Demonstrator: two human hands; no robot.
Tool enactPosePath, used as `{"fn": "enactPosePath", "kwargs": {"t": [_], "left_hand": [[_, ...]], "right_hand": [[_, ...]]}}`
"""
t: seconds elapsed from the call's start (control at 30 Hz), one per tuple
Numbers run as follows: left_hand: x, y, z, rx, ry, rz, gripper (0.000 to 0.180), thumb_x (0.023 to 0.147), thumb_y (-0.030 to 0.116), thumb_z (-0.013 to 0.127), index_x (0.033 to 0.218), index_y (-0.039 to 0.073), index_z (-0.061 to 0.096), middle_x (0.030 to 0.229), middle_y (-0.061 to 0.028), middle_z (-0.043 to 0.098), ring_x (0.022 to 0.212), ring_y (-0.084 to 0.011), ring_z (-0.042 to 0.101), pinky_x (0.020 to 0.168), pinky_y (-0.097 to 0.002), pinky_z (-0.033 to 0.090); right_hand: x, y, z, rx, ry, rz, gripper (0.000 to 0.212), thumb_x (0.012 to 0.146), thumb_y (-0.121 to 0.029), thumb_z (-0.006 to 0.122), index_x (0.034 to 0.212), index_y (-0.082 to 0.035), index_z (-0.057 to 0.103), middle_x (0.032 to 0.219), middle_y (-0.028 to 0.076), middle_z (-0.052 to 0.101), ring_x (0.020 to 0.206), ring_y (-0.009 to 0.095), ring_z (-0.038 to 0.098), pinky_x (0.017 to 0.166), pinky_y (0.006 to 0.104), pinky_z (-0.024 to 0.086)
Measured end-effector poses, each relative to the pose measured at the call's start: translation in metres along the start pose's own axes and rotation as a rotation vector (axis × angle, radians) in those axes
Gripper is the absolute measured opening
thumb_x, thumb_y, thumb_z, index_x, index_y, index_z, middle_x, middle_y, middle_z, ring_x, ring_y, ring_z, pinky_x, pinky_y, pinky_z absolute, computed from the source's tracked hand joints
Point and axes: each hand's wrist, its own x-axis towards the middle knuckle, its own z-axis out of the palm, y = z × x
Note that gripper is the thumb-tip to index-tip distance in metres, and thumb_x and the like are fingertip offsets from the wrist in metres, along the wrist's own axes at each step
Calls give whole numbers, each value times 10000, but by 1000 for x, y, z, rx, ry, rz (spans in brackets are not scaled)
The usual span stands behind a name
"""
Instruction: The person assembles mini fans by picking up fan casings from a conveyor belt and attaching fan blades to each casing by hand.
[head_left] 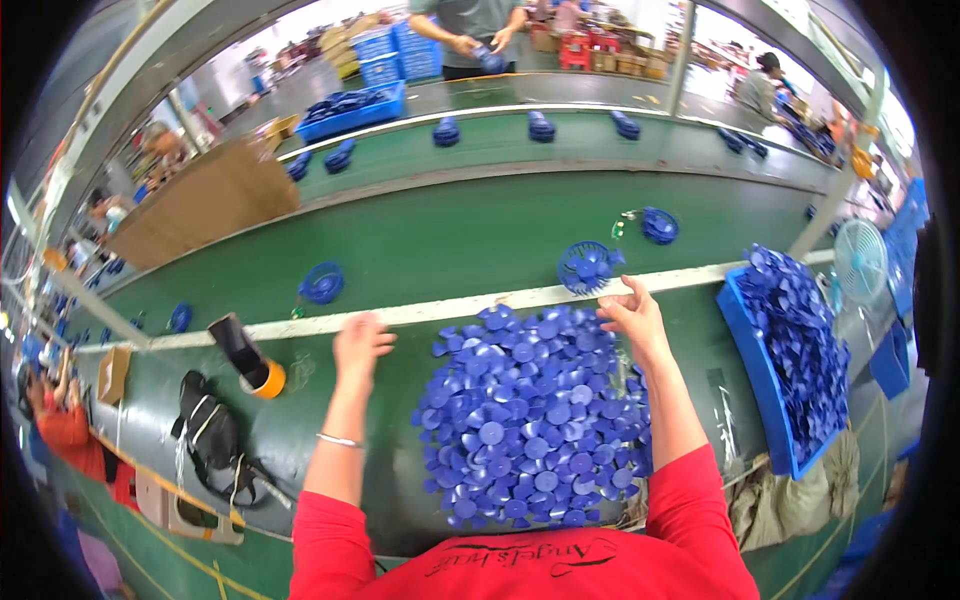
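Note:
My left hand (362, 346) hovers over the near worktop beside the belt's white edge strip, fingers loosely apart and holding nothing visible. On the right, my right hand (634, 312) is above the far right corner of a heap of small blue fan blades (520, 410) with round hubs. Its fingers are spread, and nothing shows between them. Just beyond its fingertips, a round blue fan guard (586, 268) with blade pieces in it lies at the strip. Farther back is another blue fan part (659, 226) with wires attached. A similar blue guard (322, 283) sits beyond my left hand.
A blue crate (738, 335) heaped with fan blades stands at the right, near a pale fan (860, 262). To the left lie a black bag (208, 425) and an orange tape roll (264, 380). Across the green belt (450, 225), a person (470, 40) handles a blue part.

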Motion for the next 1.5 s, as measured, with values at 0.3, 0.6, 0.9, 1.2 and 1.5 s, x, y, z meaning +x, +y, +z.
{"fn": "enactPosePath", "kwargs": {"t": [0.3, 0.6, 0.9, 1.2, 1.5], "left_hand": [[105, 3, -59, 631, 460, -284, 536, 832, 470, 533, 967, -47, 579, 634, -102, 620, 465, -189, 599, 463, -301, 492], [142, -26, -59, 1147, 563, -228, 300, 820, 249, 512, 913, -12, 628, 801, -144, 661, 681, -243, 659, 647, -362, 521], [8, 11, 39, 148, 100, 205, 203, 892, 184, 481, 1029, 41, 522, 762, -17, 549, 582, -84, 502, 491, -230, 420], [-164, 33, 102, -33, -274, 165, 369, 957, 341, 388, 1147, 29, 436, 848, -12, 474, 694, -72, 436, 589, -220, 395], [-171, 28, 93, -24, -295, 38, 333, 839, 116, 629, 1111, -8, 484, 987, -71, 569, 882, -122, 526, 783, -262, 445]], "right_hand": [[-77, 13, -71, -943, 110, -141, 355, 645, -121, 724, 978, -57, 618, 896, 122, 589, 760, 307, 603, 716, 388, 478], [-89, 23, -70, -1057, -2, -183, 389, 653, -103, 707, 1030, -77, 615, 864, 133, 540, 820, 323, 580, 740, 395, 471], [-94, -20, -5, -855, 146, -661, 345, 628, -98, 701, 952, -44, 599, 844, 125, 535, 817, 309, 541, 698, 392, 465], [-132, -47, 81, -844, -200, -992, 380, 655, -154, 695, 1004, -41, 593, 817, 72, 508, 731, 252, 482, 667, 374, 375], [-138, -26, 85, -806, -214, -1034, 364, 648, -159, 690, 986, -56, 605, 813, 59, 518, 738, 240, 490, 709, 378, 371]]}}
